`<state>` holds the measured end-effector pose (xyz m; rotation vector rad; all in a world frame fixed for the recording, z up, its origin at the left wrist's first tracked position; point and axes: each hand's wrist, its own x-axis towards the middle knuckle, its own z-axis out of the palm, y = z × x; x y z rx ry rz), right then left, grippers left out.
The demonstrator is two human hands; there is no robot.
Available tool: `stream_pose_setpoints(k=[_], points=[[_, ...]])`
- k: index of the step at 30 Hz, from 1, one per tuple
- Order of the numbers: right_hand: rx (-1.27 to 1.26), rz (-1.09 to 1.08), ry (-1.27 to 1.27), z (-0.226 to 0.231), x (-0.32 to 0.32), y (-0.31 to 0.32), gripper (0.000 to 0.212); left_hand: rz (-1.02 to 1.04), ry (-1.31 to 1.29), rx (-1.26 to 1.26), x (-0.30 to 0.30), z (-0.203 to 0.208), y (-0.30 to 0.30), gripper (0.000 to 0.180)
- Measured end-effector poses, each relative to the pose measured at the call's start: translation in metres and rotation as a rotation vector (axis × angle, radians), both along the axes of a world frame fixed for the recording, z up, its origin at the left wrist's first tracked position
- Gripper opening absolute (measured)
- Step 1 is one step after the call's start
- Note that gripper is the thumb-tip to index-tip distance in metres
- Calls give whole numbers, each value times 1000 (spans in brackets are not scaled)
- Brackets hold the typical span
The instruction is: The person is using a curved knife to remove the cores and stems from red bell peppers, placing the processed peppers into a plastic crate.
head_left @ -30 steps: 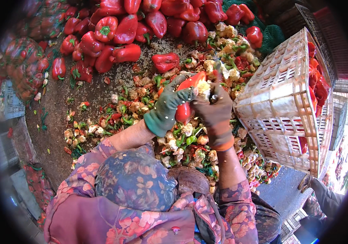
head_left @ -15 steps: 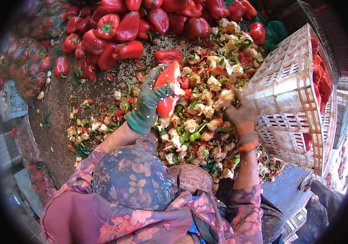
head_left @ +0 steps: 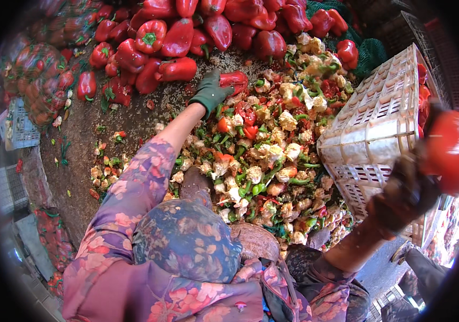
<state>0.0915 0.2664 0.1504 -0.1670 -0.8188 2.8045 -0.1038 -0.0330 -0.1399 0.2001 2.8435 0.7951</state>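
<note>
My left hand (head_left: 211, 94), in a green glove, reaches forward with its fingers closed on a red bell pepper (head_left: 235, 81) lying at the edge of a heap of pepper cores (head_left: 272, 145). At the far right, my gloved right hand (head_left: 404, 196) grips another red bell pepper (head_left: 446, 153), raised beside a white plastic crate (head_left: 369, 129). That hand and its pepper are smeared by motion. The crate is tilted on its side, and red pepper pieces (head_left: 423, 99) show in its mouth.
A pile of whole red peppers (head_left: 178, 37) lies at the back. Net bags of peppers (head_left: 39, 80) and a light blue crate (head_left: 23, 126) stand at the left. Scattered seeds and scraps cover the brown surface (head_left: 82, 161). Green netting (head_left: 371, 56) lies behind the white crate.
My left hand has let go of the opened pepper and moved forward onto another. My right hand has swung from the cores to the far right and now holds a pepper.
</note>
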Motion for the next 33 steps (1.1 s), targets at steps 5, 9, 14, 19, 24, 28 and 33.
stream_pose_setpoints(k=[5,9,14,19,24,28,33], points=[[364,-48,-479,-31,-12,-51,28,186,-87,632,-2,-29,-7,40],[428,82,-656,-126,-33,-79,30,111,-49,770,27,46,15,32],[137,169,-692,-185,-64,-93,23,-6,-286,1043,82,100,47,59],[292,275,-767,-156,-58,-82,12,-221,207,891,99,120,58,68],[1005,-94,-394,-153,-16,-78,18,60,-436,1468,95,116,59,63],[1925,168,-384,-138,-4,-95,16,-98,-400,1343,101,116,58,64],[2011,157,-476,-141,-7,-104,19,-102,-203,1109,113,120,64,61]])
